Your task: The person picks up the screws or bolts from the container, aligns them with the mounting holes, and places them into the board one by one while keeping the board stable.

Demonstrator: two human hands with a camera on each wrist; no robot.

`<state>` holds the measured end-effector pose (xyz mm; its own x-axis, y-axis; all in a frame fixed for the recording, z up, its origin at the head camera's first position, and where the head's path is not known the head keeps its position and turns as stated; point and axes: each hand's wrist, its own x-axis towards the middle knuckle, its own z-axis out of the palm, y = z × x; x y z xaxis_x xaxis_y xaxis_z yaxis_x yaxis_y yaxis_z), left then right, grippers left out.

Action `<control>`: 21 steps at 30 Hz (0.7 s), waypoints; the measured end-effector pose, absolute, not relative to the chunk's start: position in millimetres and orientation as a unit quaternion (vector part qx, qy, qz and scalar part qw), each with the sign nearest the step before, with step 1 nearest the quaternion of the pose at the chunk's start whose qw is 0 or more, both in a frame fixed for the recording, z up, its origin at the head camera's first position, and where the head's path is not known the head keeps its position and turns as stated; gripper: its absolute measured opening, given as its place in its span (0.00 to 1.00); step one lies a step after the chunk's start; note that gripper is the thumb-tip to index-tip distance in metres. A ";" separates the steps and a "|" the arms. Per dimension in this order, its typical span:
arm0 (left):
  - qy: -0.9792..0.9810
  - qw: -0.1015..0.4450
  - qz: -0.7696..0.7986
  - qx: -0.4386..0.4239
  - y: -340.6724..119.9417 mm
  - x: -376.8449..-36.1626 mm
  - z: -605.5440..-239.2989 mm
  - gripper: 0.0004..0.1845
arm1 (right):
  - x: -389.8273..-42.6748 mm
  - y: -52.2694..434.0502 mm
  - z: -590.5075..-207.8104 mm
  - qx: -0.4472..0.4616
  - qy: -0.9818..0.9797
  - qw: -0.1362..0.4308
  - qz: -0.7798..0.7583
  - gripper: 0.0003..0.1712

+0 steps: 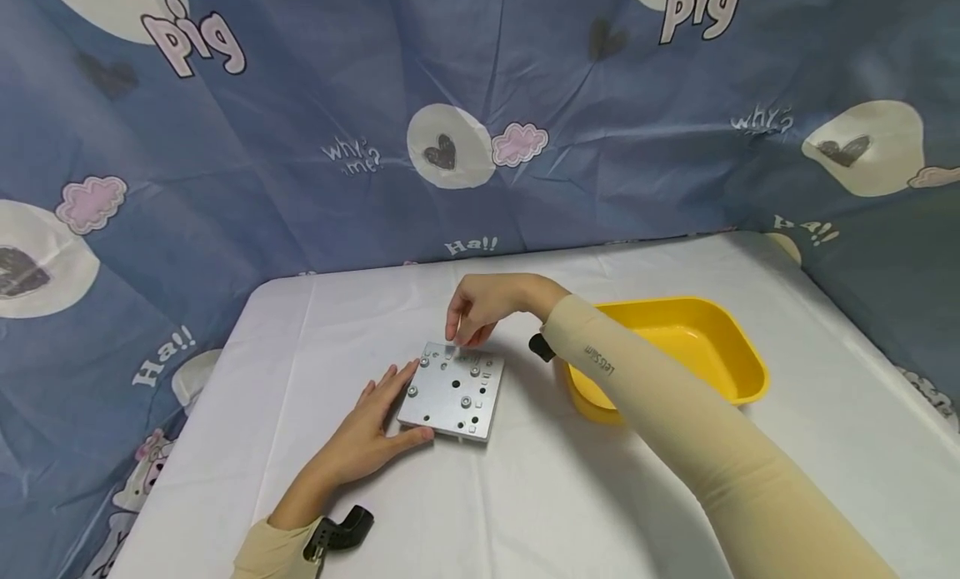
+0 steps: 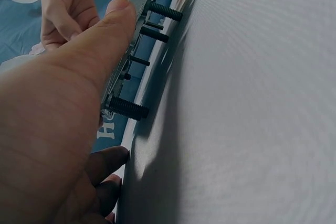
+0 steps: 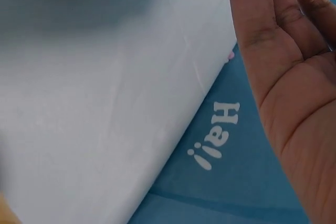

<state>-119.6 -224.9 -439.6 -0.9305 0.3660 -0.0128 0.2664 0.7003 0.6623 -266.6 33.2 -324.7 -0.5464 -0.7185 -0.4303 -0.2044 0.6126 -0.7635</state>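
Note:
A flat square metal plate [image 1: 442, 408] with holes, screw heads and small fittings lies near the middle of the table. Threaded screws [image 2: 128, 107] and thinner pins stick out of its underside in the left wrist view. My left hand [image 1: 363, 441] spans the plate's near left corner, thumb along the front edge and straight fingers against the left side. Over the far edge, my right hand [image 1: 480, 308] points down, thumb and fingertips pinching a small pale part [image 1: 457, 351], too small to name. The right wrist view shows only palm and fingers; the fingertips are out of frame.
A yellow plastic bin [image 1: 738, 375] stands to the right, partly behind my right forearm. White cloth [image 1: 555, 496] covers the table, and a blue printed curtain [image 1: 300, 204] hangs behind it. A black wrist mount [image 1: 348, 529] sits at my left wrist.

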 end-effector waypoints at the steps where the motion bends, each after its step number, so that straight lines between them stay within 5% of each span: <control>1: 0.919 0.073 0.347 0.171 -224.9 -119.4 -439.7 0.56 | -267.1 34.4 -324.0 -0.283 0.812 0.381 -0.340 0.12; 21: 0.920 0.070 0.345 0.171 -226.6 -118.5 -438.7 0.55 | -272.9 64.3 -316.4 -0.280 0.822 0.355 -0.347 0.13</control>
<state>-118.5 -226.6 -438.7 -0.9317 0.3630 -0.0109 0.2665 0.7038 0.6586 -272.9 64.3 -316.4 -0.5909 -0.7066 -0.3894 -0.2142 0.6027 -0.7687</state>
